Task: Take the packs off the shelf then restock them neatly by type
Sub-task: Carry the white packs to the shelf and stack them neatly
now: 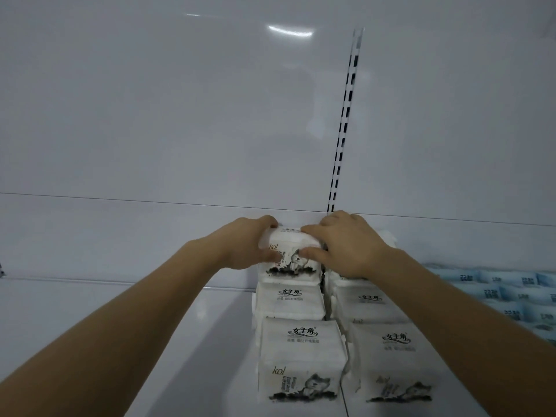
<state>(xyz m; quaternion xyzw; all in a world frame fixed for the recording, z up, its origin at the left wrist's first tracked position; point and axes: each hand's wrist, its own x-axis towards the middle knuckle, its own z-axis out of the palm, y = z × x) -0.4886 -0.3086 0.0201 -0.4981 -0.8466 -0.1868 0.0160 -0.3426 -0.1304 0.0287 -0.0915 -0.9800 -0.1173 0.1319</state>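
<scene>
Both of the person's arms reach forward over a white shelf (126, 341), and the two hands meet on one white pack (288, 251) at the far end of the left row. The left hand (243, 245) is closed on the pack's left end, fingers curled over the top edge and thumb pressed against the printed front face. The right hand (343, 245) is closed on the pack's right end in the same way, fingers over the top and thumb on the front beside the small animal drawing. The held pack sits tilted, its front face turned up toward the camera, just in front of the white back wall (180, 115). Directly below the hands, toward the person, two rows of white packs (304, 356) run side by side, touching one another, each with dark lettering on top and an ink-style picture on the front. The right row passes under the right wrist and forearm, so its far packs are partly hidden. To the right of the right forearm, well apart from the hands, lies a group of light blue packs (511, 293), packed closely together with dark print on them. Just beyond the right hand's knuckles a slotted metal strip (343, 130) rises up the back wall. To the left of the left forearm the shelf surface is bare white.
</scene>
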